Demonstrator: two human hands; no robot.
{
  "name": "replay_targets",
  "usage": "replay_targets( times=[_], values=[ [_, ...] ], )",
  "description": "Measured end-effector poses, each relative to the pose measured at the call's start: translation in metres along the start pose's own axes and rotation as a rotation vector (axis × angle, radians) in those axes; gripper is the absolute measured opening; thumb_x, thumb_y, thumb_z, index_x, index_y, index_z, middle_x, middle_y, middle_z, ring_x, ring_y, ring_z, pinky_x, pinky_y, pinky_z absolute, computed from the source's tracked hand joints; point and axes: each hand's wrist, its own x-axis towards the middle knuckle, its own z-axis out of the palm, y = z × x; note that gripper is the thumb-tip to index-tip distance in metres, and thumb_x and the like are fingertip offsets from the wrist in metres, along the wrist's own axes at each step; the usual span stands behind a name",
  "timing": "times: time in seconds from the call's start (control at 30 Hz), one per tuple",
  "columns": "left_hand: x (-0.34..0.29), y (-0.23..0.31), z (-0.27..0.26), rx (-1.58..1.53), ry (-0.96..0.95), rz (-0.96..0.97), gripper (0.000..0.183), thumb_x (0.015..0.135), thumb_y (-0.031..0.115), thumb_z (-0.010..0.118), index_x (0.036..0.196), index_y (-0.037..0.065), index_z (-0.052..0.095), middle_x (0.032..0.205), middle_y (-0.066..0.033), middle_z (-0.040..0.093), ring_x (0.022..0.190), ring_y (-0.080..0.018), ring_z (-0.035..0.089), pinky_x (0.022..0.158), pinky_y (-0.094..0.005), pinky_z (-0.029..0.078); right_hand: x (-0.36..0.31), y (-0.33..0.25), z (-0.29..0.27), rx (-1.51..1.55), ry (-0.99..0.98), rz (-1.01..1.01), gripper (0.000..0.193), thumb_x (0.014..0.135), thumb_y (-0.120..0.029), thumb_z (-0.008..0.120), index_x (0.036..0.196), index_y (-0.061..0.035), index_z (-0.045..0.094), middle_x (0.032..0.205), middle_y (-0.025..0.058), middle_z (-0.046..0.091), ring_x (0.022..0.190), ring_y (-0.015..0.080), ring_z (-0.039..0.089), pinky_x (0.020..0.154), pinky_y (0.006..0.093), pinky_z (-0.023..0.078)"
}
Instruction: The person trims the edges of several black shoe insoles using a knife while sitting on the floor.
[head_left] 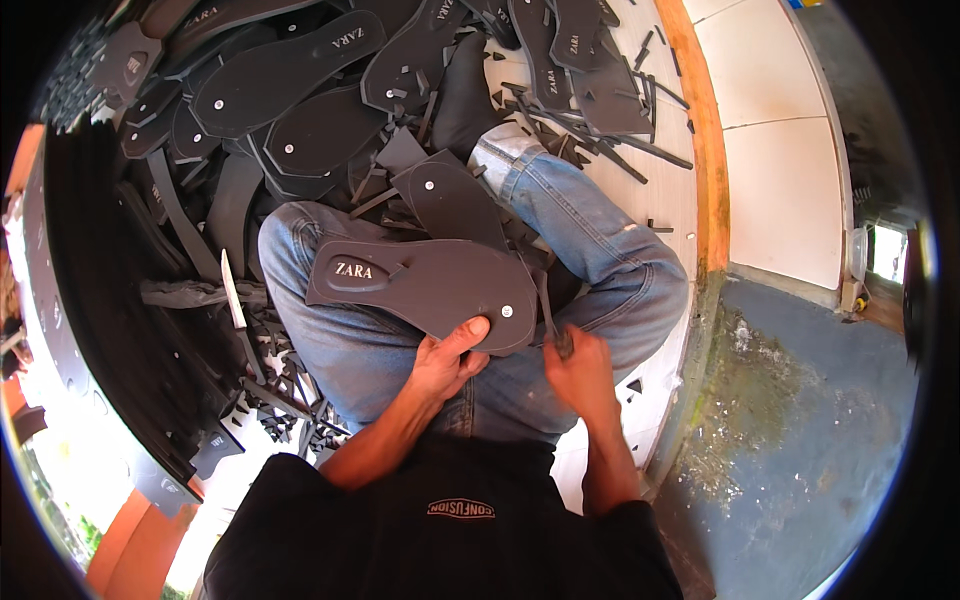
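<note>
A dark grey sandal sole [430,285] lies across my lap, its rounded toe end to the right. It has a raised oval heel pad with pale lettering and a small round white mark at the toe. My left hand [447,362] grips its near edge, thumb on top and fingers underneath. Beside the toe end, my right hand [580,372] is closed on a thin dark strip [547,305] that runs up along the sole's edge. Whether the strip is still joined to the sole cannot be seen. Another dark sole [455,200] rests just beyond, partly covered.
Dark soles [290,80] are heaped ahead and to the left. A knife [233,295] with a pale blade and black handle lies left of my knee. Cut strips [620,155] and scraps litter the pale floor. At right, an orange-brown edge [712,150] borders a blue-grey floor [800,400].
</note>
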Motion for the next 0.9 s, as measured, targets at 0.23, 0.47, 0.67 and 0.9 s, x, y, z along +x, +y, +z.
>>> replay_targets(
  times=[0.23,0.47,0.67,0.9],
  values=[
    [-0.011,-0.002,-0.005,0.173,0.107,-0.039,0.024,0.082,0.021,0.067,0.097,0.004,0.058,0.067,-0.0021,0.055,0.043,-0.0072,0.04,0.038,-0.0211,0.027,0.051,-0.011,0.01,0.324,-0.015,-0.187,0.021,0.081,-0.016,0.06,0.071,0.0015,0.057,0.054,0.014,0.053,0.047,0.0291,0.052,0.046,0.0367,0.04],
    [-0.022,0.017,-0.034,0.316,0.21,0.073,0.032,0.084,0.024,0.066,0.107,0.004,0.057,0.085,-0.0052,0.063,0.063,-0.0139,0.06,0.05,-0.0225,0.046,0.033,-0.023,0.007,0.85,-0.412,0.081,0.029,0.084,-0.026,0.067,0.07,-0.0043,0.055,0.052,-0.0045,0.045,0.046,0.004,0.041,0.042,0.0216,0.03],
    [-0.006,0.118,-0.028,0.237,0.504,0.301,0.03,0.087,0.023,0.062,0.106,0.0,0.058,0.091,-0.007,0.065,0.077,-0.0156,0.065,0.068,-0.0286,0.055,-0.017,-0.016,0.03,0.848,-0.479,-0.025,0.028,0.083,-0.026,0.069,0.07,-0.0056,0.055,0.052,-0.0042,0.047,0.046,0.0041,0.042,0.043,0.0229,0.034],
    [-0.027,0.107,-0.002,0.425,0.142,0.09,0.033,0.083,0.021,0.067,0.107,-0.002,0.06,0.092,-0.0065,0.066,0.079,-0.0133,0.063,0.073,-0.025,0.051,-0.004,-0.034,0.04,0.288,-0.095,-0.134,0.043,0.084,-0.034,0.065,0.062,-0.0005,0.05,0.047,0.0134,0.047,0.045,0.0286,0.049,0.046,0.0369,0.04]
  ],
)
